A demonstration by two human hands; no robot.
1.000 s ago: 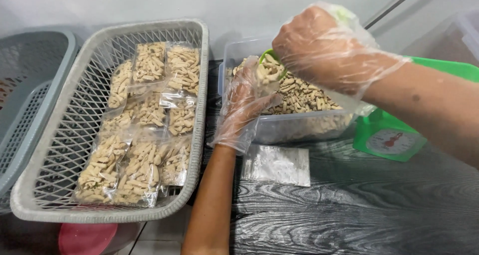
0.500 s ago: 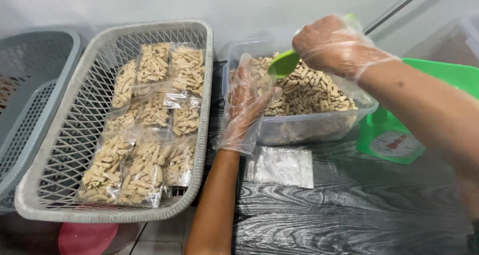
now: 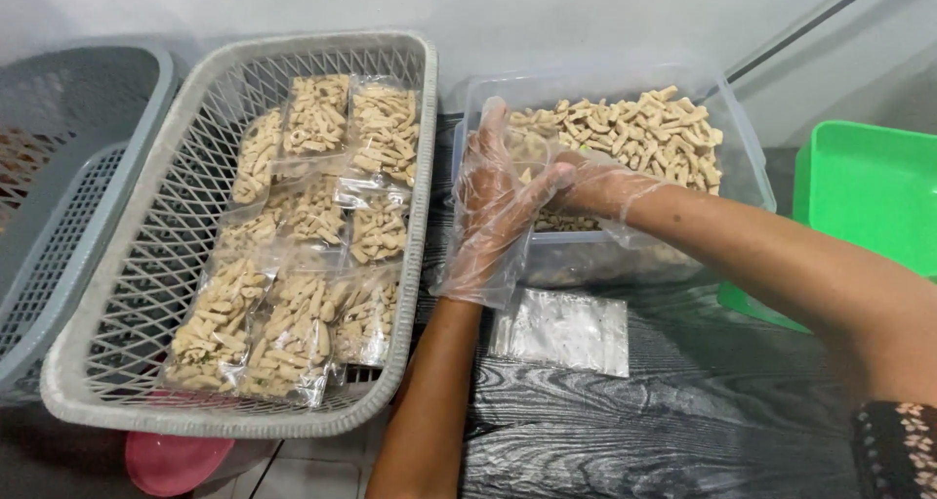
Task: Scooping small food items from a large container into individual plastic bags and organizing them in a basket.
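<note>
My left hand (image 3: 491, 206), in a thin clear plastic glove, stands upright at the near left corner of a clear plastic tub (image 3: 747, 167) and pinches a small clear bag (image 3: 527, 157) with some snack sticks in it. The tub is heaped with beige snack sticks (image 3: 634, 133). My gloved right hand (image 3: 597, 187) is low inside the tub, just behind the left hand and the bag. Its fingers are curled down into the sticks. The green scoop it carried is hidden from view.
A grey mesh basket (image 3: 244, 423) on the left holds several sealed bags of sticks (image 3: 293, 328). A second grey basket (image 3: 59, 167) stands further left. Empty clear bags (image 3: 561, 330) lie on the dark wood table (image 3: 634, 431). A green scale (image 3: 864, 196) is at right, a pink bowl (image 3: 176, 460) below.
My right hand has come down from above the bag into the tub, and the green scoop has gone out of sight. My left hand stays on the bag. The view shifted slightly.
</note>
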